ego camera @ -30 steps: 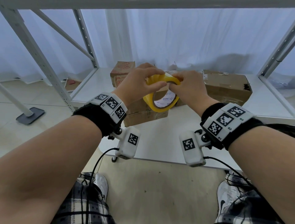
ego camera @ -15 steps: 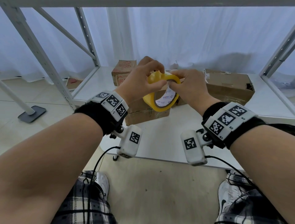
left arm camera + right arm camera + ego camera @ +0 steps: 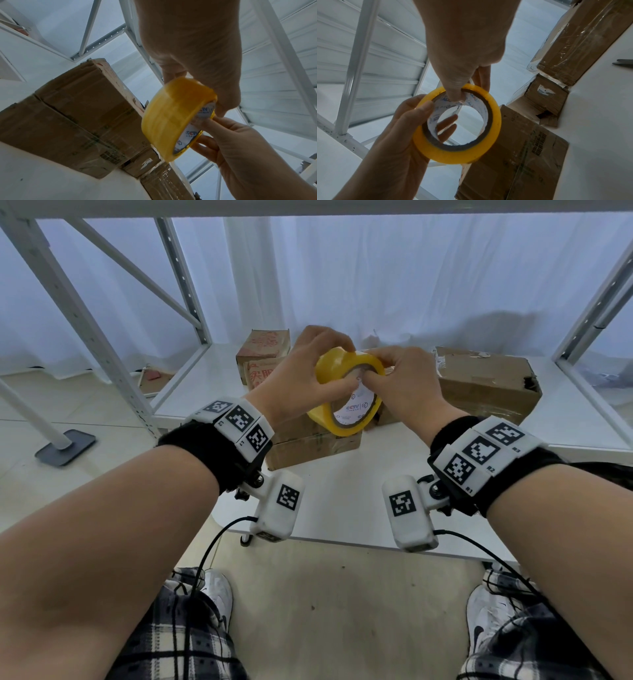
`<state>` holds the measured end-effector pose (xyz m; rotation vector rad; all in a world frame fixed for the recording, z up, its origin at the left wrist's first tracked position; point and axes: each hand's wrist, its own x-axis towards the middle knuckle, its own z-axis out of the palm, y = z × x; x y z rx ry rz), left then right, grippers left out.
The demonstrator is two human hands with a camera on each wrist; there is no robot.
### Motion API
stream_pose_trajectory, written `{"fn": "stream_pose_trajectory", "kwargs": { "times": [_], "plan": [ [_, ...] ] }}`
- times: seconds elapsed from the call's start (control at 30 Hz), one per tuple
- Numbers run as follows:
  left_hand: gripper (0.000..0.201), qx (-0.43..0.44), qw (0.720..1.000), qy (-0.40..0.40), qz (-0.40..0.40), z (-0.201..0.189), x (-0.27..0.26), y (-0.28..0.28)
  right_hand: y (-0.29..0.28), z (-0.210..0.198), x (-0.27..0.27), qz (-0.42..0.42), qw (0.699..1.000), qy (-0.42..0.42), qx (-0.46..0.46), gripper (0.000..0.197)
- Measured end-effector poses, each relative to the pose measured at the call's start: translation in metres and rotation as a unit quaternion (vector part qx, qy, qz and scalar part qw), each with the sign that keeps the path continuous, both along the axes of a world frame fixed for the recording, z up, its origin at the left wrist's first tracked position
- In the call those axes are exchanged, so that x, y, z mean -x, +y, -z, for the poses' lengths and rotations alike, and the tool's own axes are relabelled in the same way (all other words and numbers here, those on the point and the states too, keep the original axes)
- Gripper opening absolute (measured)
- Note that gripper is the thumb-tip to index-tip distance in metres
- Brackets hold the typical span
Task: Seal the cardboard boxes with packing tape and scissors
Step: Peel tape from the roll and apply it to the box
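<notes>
Gripping from both sides, the left hand (image 3: 301, 385) and right hand (image 3: 404, 386) were curled round the yellow tape roll (image 3: 346, 392), which was held in the air above the nearest cardboard box (image 3: 308, 446) on the white shelf (image 3: 342, 494); the right thumb (image 3: 455, 93) was hooked inside the core.

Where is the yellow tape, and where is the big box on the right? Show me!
yellow tape (image 3: 329, 371): head view, on the roll's yellow outer band.
big box (image 3: 486, 385): head view, on its brown front side, right of the hands.
</notes>
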<state>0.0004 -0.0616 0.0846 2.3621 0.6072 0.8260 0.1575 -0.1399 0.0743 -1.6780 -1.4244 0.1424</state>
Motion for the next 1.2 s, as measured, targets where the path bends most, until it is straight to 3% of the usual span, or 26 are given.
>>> {"fn": "stream_pose_trajectory", "kwargs": {
  "times": [0.17,0.4,0.6,0.77,0.87,0.97,1.07,1.2],
  "plan": [
    [0.024,0.048,0.999,-0.015,0.001,-0.004,-0.003,-0.011,0.003,0.003,-0.001,-0.006,1.000,-0.013,0.019,0.019],
    [0.028,0.056,0.998,-0.013,0.013,-0.002,-0.003,-0.011,0.003,0.005,-0.002,-0.013,1.000,-0.019,0.012,0.017],
    [0.020,0.040,0.999,-0.034,-0.004,-0.001,-0.004,-0.009,0.003,0.005,-0.001,-0.011,1.000,-0.019,-0.001,0.015],
    [0.017,-0.002,1.000,0.010,-0.016,0.000,-0.007,-0.007,0.001,0.004,0.002,-0.034,0.999,-0.027,-0.002,0.019],
    [0.029,0.002,1.000,0.014,-0.017,0.005,-0.008,-0.006,0.000,0.003,0.004,-0.040,0.998,-0.038,-0.006,0.019],
    [0.019,0.018,1.000,0.010,-0.021,0.003,-0.008,-0.008,0.001,0.005,0.002,-0.039,0.999,-0.020,-0.003,0.020],
    [0.031,0.031,0.999,-0.007,-0.013,0.001,-0.006,-0.004,0.003,0.006,-0.001,-0.026,0.999,0.017,-0.008,0.018],
    [0.033,0.004,0.999,0.018,-0.045,0.003,-0.006,-0.002,0.002,0.004,-0.005,-0.009,1.000,0.021,-0.003,0.018]
  ]
}}
